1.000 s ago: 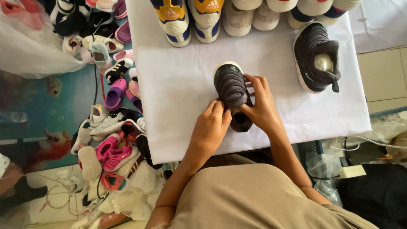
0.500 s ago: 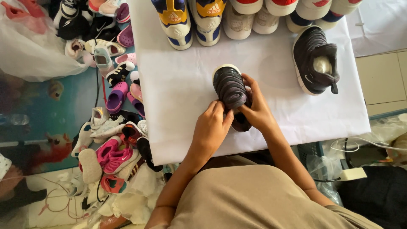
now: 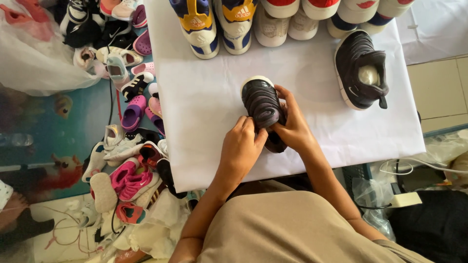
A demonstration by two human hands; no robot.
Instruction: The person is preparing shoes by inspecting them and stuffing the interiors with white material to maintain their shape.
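A small black slip-on shoe [image 3: 261,100] with a ribbed upper and white toe lies on the white-covered table [image 3: 204,112], toe pointing away from me. My left hand [image 3: 241,146] grips its near left side at the opening. My right hand [image 3: 291,126] holds its right side and heel, fingers curled over the collar. The heel part is hidden under both hands. Its matching black shoe [image 3: 361,70] rests apart at the right of the table, with white stuffing inside.
A row of sneakers [image 3: 229,24] lines the table's far edge, blue-and-yellow ones and white ones. A heap of small shoes [image 3: 126,160] covers the floor on the left, beside a plastic bag [image 3: 34,53]. Cables and bags [image 3: 404,190] lie at the right.
My hands and the shoe have stayed almost in place; the fingers have shifted slightly around the shoe's opening.
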